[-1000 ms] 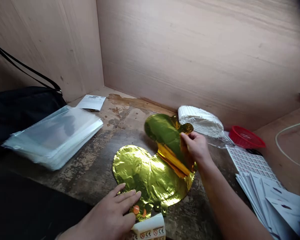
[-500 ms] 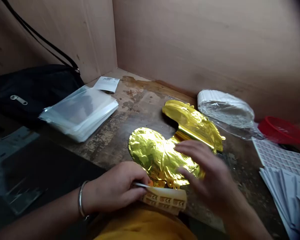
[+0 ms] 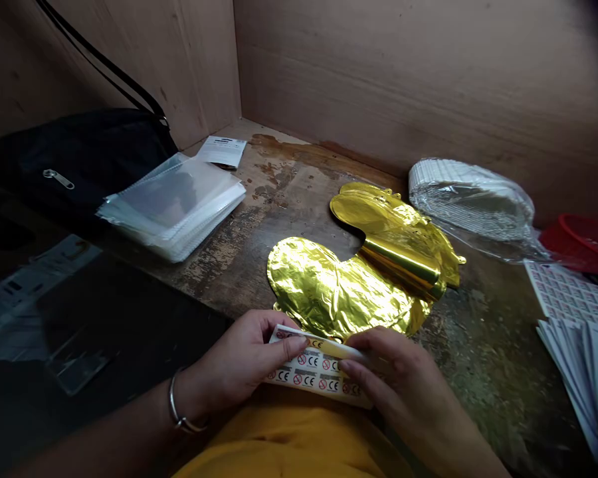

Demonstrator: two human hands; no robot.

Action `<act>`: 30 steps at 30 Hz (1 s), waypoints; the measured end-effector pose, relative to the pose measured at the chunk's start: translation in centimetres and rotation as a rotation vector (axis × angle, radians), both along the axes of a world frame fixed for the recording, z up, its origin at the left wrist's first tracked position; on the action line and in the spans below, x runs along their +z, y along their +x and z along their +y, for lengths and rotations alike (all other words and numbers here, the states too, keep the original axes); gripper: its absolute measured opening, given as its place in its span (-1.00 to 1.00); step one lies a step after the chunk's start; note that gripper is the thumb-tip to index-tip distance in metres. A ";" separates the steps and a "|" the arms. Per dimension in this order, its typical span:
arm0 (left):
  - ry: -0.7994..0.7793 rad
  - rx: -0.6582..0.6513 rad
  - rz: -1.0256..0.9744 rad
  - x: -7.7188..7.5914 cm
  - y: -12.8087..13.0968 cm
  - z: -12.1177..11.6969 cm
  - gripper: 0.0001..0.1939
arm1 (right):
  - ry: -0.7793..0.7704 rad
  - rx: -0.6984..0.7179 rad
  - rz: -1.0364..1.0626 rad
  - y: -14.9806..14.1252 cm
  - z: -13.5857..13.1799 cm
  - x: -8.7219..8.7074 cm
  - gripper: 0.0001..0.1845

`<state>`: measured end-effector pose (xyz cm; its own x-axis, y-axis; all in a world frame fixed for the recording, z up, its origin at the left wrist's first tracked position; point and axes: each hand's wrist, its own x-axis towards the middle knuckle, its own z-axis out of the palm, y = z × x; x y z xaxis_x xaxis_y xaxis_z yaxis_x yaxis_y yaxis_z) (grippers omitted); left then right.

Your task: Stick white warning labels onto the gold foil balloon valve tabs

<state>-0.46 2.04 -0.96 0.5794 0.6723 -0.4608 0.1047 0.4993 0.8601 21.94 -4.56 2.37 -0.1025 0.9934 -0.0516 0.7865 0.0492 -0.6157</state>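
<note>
A flat gold foil balloon [image 3: 359, 279] lies on the worn wooden table [image 3: 259, 219], its far lobe folded over. At the table's near edge both hands are on a small sheet of CE stickers [image 3: 313, 373]. My left hand [image 3: 239, 365], with a bangle on the wrist, grips the sheet's left end, thumb on top. Fingers of my right hand [image 3: 393, 385] close on the sheet's right end. The sheet's lower edge is hidden behind my hands and the yellow cloth on my lap.
A stack of clear plastic sleeves [image 3: 177, 206] and a black bag [image 3: 80, 166] lie at the left. A wrapped white bundle [image 3: 471, 199], a red basket [image 3: 583, 239], label sheets [image 3: 573, 299] and white cards [image 3: 588, 365] fill the right. Wooden walls close the back and left.
My right hand let go of the balloon's folded lobe and came down to the sticker sheet. My left hand picked up that sheet. The camera view shifted left and down.
</note>
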 end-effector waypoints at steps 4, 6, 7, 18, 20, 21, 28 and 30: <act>0.071 0.024 -0.015 -0.4 0.4 -1.1 -0.68 | 0.441 0.067 -0.170 -1.3 0.0 0.6 -0.80; 0.096 0.044 -0.030 -0.4 0.6 -1.5 -0.69 | 0.486 0.096 -0.145 -2.2 0.1 0.7 -0.81; 0.096 0.051 -0.040 -0.4 0.7 -1.7 -0.69 | 0.464 0.099 -0.115 -2.5 0.1 0.6 -0.82; 0.004 0.098 -0.137 -0.6 1.4 -2.3 -0.66 | 0.255 0.046 0.075 -3.1 0.3 0.0 -0.89; -0.021 0.110 -0.139 -0.6 1.4 -2.3 -0.65 | 0.356 0.058 0.034 -3.2 0.3 -0.2 -0.87; -0.042 0.115 -0.143 -0.6 1.5 -2.3 -0.64 | 0.421 0.069 0.003 -3.2 0.3 -0.4 -0.86; -0.142 0.165 -0.203 -0.8 1.7 -2.5 -0.64 | 0.672 0.177 -0.185 -3.1 0.3 -1.0 -0.74; -0.157 0.177 -0.191 -0.9 1.8 -2.5 -0.61 | 0.697 0.194 -0.200 -3.0 0.2 -1.1 -0.74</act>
